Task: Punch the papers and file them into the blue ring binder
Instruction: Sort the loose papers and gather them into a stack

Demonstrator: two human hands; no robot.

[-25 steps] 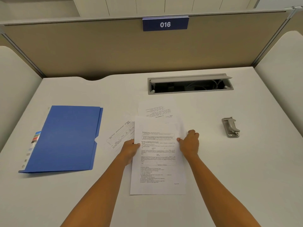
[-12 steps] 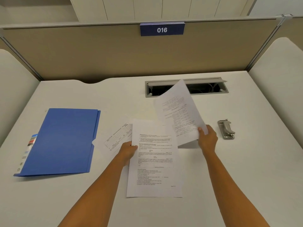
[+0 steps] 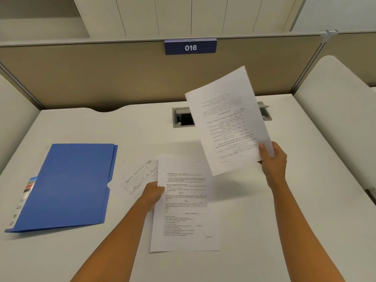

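Note:
My right hand (image 3: 272,159) pinches the lower right corner of a printed sheet (image 3: 227,121) and holds it tilted in the air above the back of the desk. A second printed sheet (image 3: 185,204) lies flat in front of me. My left hand (image 3: 154,192) grips this sheet's left edge, thumb on top. A third sheet (image 3: 140,178) lies slanted, partly under the flat sheet and my left hand. The blue ring binder (image 3: 69,184) lies closed on the desk at the left. The hole punch is not visible.
A grey cable tray (image 3: 183,117) is recessed in the white desk (image 3: 264,231) at the back, partly hidden by the raised sheet. A beige partition with a sign reading 016 (image 3: 190,47) closes off the back.
My right hand took a sheet from behind the flat one and raised it up and to the right. My left hand stayed on the flat sheet's left edge. The camera tilted up.

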